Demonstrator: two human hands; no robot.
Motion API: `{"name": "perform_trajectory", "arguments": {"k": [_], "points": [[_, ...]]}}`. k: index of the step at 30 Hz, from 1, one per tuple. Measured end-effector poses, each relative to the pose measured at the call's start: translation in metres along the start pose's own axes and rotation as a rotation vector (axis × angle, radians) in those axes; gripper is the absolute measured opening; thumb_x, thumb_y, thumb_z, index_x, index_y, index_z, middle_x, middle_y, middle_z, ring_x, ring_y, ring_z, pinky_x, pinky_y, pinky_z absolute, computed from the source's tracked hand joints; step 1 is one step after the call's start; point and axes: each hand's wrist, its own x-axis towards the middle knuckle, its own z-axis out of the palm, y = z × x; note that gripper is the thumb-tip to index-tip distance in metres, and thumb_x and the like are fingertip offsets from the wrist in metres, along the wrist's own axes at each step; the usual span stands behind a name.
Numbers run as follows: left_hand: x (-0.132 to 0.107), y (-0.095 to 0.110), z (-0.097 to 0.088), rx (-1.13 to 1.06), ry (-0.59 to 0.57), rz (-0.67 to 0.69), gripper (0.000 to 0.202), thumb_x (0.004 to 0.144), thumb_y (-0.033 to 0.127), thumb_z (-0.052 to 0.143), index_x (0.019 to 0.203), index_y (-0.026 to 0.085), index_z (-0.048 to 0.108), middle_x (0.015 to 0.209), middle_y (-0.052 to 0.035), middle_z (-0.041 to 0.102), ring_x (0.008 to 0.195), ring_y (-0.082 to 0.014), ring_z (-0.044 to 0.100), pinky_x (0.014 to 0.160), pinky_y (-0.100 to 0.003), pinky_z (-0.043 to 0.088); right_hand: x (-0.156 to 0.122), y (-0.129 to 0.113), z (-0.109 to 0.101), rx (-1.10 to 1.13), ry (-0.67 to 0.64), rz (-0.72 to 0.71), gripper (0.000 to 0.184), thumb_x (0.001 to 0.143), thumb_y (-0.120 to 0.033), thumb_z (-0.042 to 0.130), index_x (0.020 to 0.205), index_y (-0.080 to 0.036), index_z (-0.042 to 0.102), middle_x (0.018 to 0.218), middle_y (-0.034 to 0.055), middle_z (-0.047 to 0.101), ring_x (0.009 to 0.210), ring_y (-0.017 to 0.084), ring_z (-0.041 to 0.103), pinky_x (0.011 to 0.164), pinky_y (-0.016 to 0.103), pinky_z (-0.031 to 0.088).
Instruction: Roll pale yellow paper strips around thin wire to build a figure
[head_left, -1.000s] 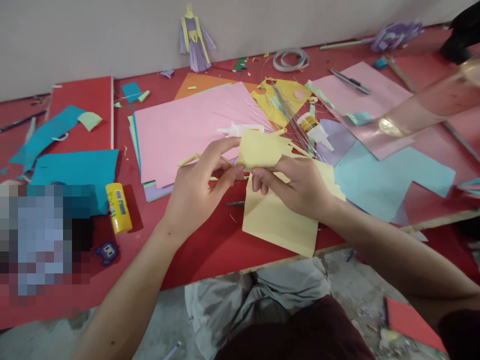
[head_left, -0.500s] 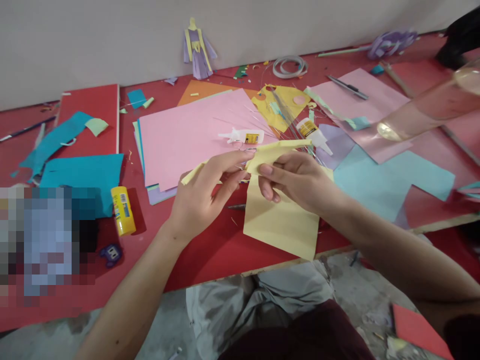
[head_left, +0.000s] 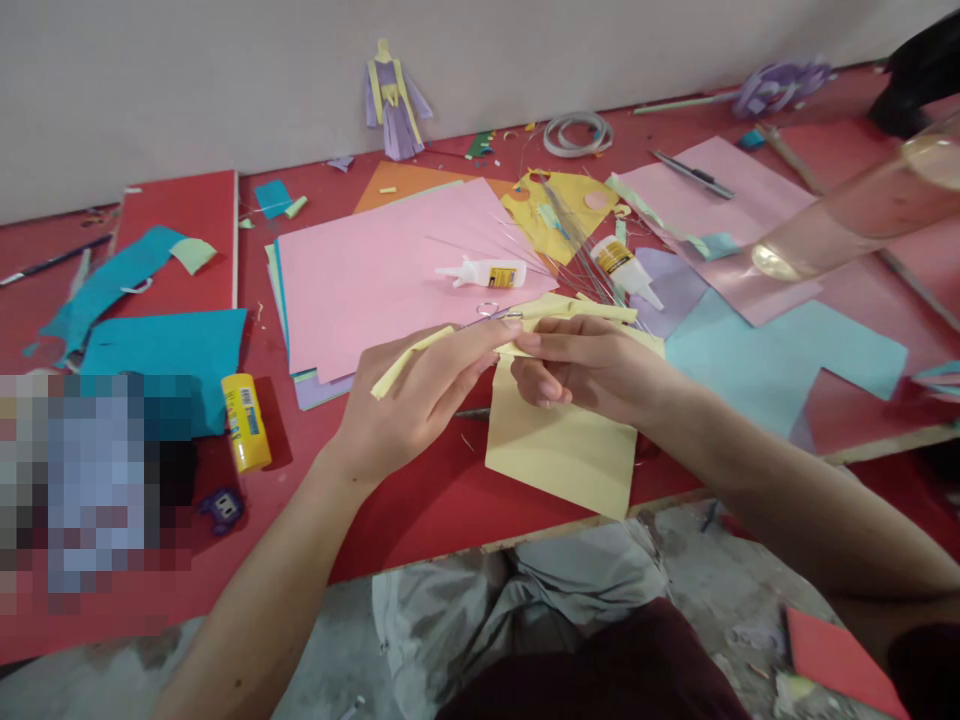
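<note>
My left hand (head_left: 409, 395) and my right hand (head_left: 589, 365) meet fingertip to fingertip over the table. Both pinch a small folded piece of pale yellow paper (head_left: 570, 308). One narrow yellow strip (head_left: 411, 362) lies across the back of my left hand. A thin metal tool with a small ring (head_left: 487, 310) shows behind the left fingers; its full shape is hidden. Beneath my right hand a larger pale yellow sheet (head_left: 562, 450) lies near the table edge. Two white glue bottles, one lying flat (head_left: 487, 273) and one tilted (head_left: 626, 270), are just beyond my hands.
Stacked pink sheets (head_left: 375, 260) lie behind my hands. A yellow glue stick (head_left: 246, 422) stands to the left, near blue paper (head_left: 161, 350). Cut light blue paper (head_left: 780, 350) and a craft knife (head_left: 694, 175) are on the right. A paper figure (head_left: 390, 100) leans on the wall.
The folded yellow paper has tipped lower and my right hand has dropped slightly. My left fingers have straightened over it, and the strip behind them has swung down across the hand.
</note>
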Motion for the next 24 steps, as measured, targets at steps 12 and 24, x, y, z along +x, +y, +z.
{"name": "perform_trajectory", "arguments": {"k": [12,24], "points": [[0.003,0.001,0.000,-0.119,-0.077,-0.161,0.029,0.093,0.018,0.055,0.122,0.023,0.053,0.114,-0.0018,0.067,0.081,-0.0098,0.069,0.078,-0.022,0.059,-0.001,0.002,0.008,-0.503,0.226,-0.270,0.033,0.082,-0.044,0.068,0.067,-0.016,0.061,0.056,-0.0013,0.061,0.049,0.009,0.053,0.050,0.023,0.044],[0.010,0.001,-0.003,-0.383,-0.181,-0.413,0.034,0.095,0.022,0.049,0.129,0.025,0.047,0.098,-0.0026,0.068,0.082,-0.0129,0.068,0.078,-0.026,0.058,0.000,0.001,0.011,-0.659,0.265,-0.347,0.037,0.087,-0.043,0.062,0.062,-0.016,0.059,0.055,-0.0011,0.060,0.046,0.007,0.052,0.048,0.021,0.045]]}}
